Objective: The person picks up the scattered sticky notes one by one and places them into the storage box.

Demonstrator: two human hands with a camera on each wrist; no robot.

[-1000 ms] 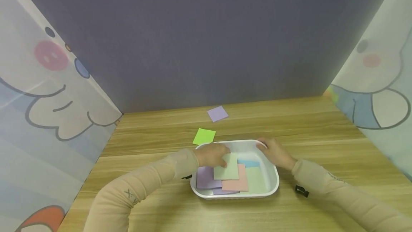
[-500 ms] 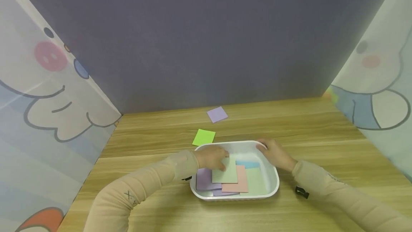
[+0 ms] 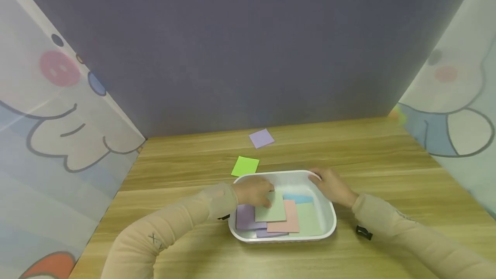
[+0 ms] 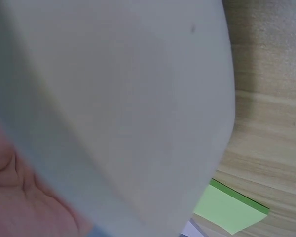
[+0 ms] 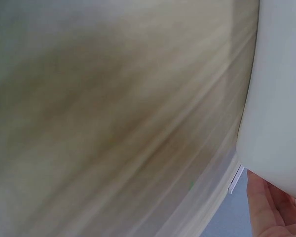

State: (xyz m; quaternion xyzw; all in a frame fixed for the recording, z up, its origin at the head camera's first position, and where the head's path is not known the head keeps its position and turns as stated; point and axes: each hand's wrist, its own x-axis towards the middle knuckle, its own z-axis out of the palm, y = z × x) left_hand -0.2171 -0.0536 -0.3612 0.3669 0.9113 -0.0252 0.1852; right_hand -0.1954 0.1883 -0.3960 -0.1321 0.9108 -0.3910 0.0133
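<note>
My left hand (image 3: 254, 190) reaches over the left rim of a white plastic basin (image 3: 288, 240). Its thumb and fingers pinch a pale green sticky note pad (image 3: 275, 212), which overlaps a purple pad (image 3: 246, 218) and a pink pad (image 3: 291, 221) inside. At the far right corner, my right hand (image 3: 331, 185) grips the basin's rim. The right wrist view shows its fingers (image 5: 260, 207) curled against the outer wall. In the left wrist view the basin wall (image 4: 138, 98) covers most of the picture, with the palm (image 4: 29, 202) behind it.
Also in the basin lie a light green pad (image 3: 308, 221), a blue one (image 3: 300, 198) and a lower purple one (image 3: 271, 233). Behind it on the wooden table (image 3: 186, 162) rest a bright green pad (image 3: 246, 165) and a lilac pad (image 3: 261, 138). A dark panel (image 3: 248, 55) rises at the back.
The pale green pad has shifted slightly toward me and left along with my left hand, over the other pads. My right hand keeps its place on the rim.
</note>
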